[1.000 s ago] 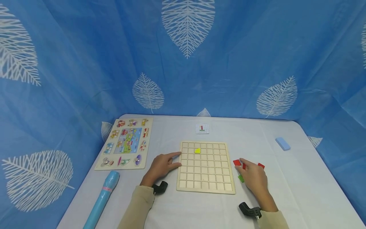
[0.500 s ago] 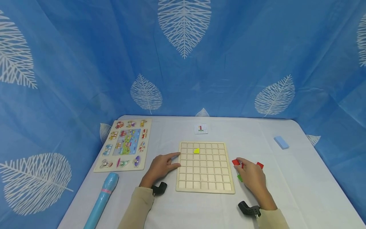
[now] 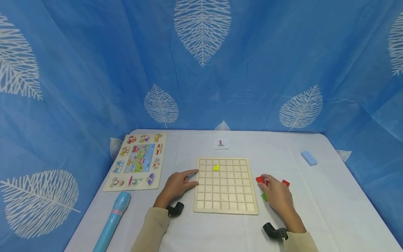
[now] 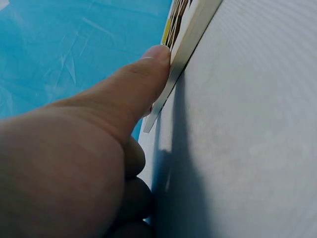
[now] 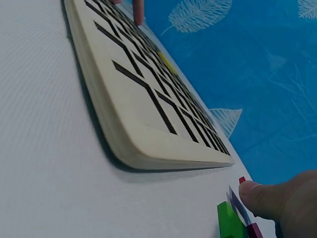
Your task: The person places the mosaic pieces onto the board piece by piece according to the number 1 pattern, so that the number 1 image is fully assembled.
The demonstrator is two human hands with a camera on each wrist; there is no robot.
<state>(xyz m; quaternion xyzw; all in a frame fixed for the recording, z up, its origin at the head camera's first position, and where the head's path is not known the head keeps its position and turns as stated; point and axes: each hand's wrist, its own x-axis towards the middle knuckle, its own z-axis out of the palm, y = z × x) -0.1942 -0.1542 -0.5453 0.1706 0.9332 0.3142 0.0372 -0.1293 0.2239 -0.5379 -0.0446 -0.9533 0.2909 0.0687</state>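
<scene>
The left hand (image 3: 178, 184) lies flat with its thumb pressed to the wooden grid board (image 3: 225, 185), steadying it, while the right hand (image 3: 278, 196) pinches a red tile (image 3: 260, 180) (lower right of the frame).

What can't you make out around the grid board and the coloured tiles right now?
- Head view: the right hand covers most of the red tiles and the green tile; their count is unclear.
- Head view: the pattern card is too small to read.
- Left wrist view: the left hand hides the grid board.
</scene>
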